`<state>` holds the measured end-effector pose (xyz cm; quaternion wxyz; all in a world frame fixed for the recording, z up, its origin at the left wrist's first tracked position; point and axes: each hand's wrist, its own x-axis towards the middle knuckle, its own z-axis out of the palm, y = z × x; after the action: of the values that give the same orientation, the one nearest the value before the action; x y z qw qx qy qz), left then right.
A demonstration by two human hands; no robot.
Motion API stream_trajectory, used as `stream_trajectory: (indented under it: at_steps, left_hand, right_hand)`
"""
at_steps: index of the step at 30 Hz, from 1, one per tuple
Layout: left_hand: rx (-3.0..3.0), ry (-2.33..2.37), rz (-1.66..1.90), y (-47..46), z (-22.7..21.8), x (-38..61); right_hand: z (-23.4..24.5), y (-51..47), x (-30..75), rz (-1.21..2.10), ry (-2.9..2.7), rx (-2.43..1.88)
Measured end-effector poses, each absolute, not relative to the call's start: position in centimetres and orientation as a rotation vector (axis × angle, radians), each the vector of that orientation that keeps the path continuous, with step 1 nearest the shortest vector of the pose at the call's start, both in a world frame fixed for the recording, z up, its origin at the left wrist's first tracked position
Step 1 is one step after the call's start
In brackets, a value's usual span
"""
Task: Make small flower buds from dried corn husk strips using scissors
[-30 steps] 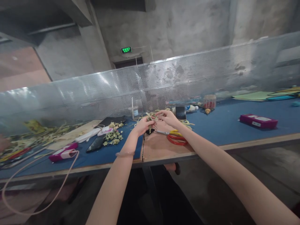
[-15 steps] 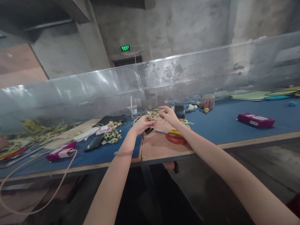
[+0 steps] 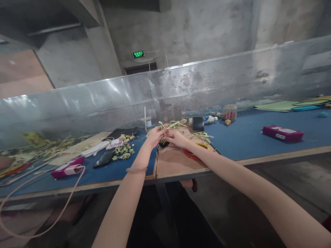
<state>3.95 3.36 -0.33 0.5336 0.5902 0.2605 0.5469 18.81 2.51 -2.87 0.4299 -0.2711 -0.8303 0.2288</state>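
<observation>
Both of my hands meet over the far part of a brown board (image 3: 176, 160) on the blue table (image 3: 245, 137). My left hand (image 3: 155, 135) pinches a pale green leaf strip (image 3: 172, 124) that sticks out to the right. My right hand (image 3: 173, 136) is closed right beside it, fingers pressed on the same strip. A heap of loose strips (image 3: 181, 124) lies just behind the hands. Red-handled scissors (image 3: 190, 154) lie on the board, partly hidden under my right forearm.
A pile of small woven pieces (image 3: 124, 150) and a black phone (image 3: 104, 158) lie left of the hands. A magenta box (image 3: 281, 133) sits far right, another magenta item (image 3: 67, 168) with a cord at left. A perforated metal screen (image 3: 181, 89) backs the table.
My right hand dropped from a raised spot near the strip heap and moved left to join my left hand. My right forearm now covers most of the scissors.
</observation>
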Motion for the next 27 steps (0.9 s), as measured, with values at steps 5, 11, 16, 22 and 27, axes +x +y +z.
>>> stream_trajectory:
  at_steps: [5,11,16,22,27]
  left_hand:
    - [1.403,0.615,1.339,3.6,-0.4,4.1]
    - [1.409,0.625,1.357,3.6,-0.4,4.0]
    - [1.448,0.624,1.292,3.0,-0.2,3.9]
    - [1.484,0.572,1.250,2.6,0.1,3.9]
    - [1.521,0.557,1.099,1.9,0.1,4.2]
  right_hand:
    - [-2.7,2.0,18.8,0.619,-2.124,-0.635]
    - [-2.4,1.4,18.7,0.668,-2.121,-0.627]
    - [-2.4,1.4,18.8,0.719,-2.086,-0.632]
    - [-1.5,3.0,21.2,0.766,-1.864,-0.648]
    - [1.0,5.2,21.6,0.751,-1.661,-0.667]
